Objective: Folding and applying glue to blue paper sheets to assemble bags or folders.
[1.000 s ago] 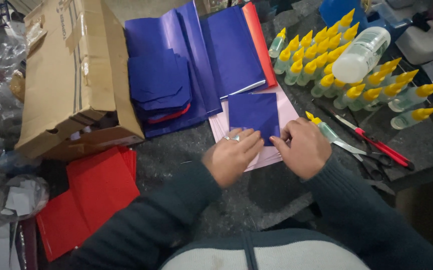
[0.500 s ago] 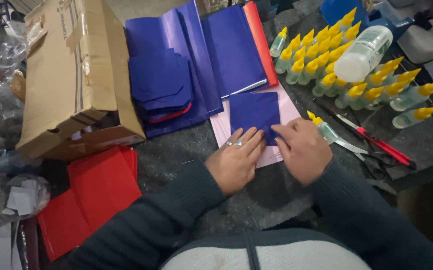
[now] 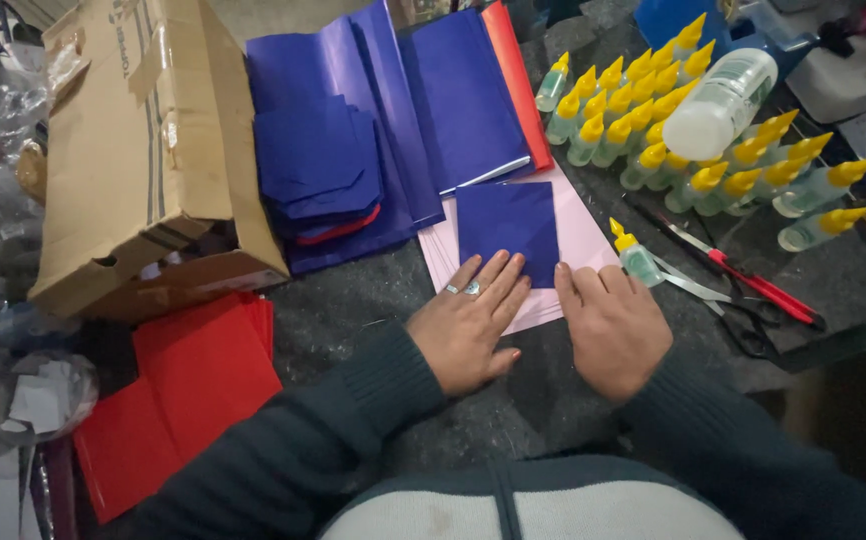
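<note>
A small blue paper square (image 3: 508,230) lies flat on a stack of pink paper sheets (image 3: 583,235) in the middle of the dark work surface (image 3: 353,320), just ahead of both hands. The left hand (image 3: 468,325) lies palm down with its fingers stretched out and slightly spread; its fingertips rest on the near edge of the blue square, and it grips nothing. Two rings (image 3: 463,289) show on its fingers. The right hand (image 3: 613,325) also lies flat and open, palm down, on the near right part of the pink sheets, just beside the square's near right corner; whether its fingertips touch the blue paper cannot be told. Close to the right hand's fingers lies a small glue bottle with a yellow cap (image 3: 635,255), and beyond it red-handled scissors (image 3: 743,285). Farther off to the right stands a cluster of yellow-capped glue bottles (image 3: 673,130), with a larger clear bottle (image 3: 718,100) lying across them. Behind the pink sheets lie large blue paper sheets (image 3: 453,90) with a red sheet edge (image 3: 518,80) beside them, and a pile of folded blue pieces (image 3: 318,165) to their left. A cardboard box (image 3: 143,150) sits at the left, with red paper sheets (image 3: 188,390) in front of it.
</note>
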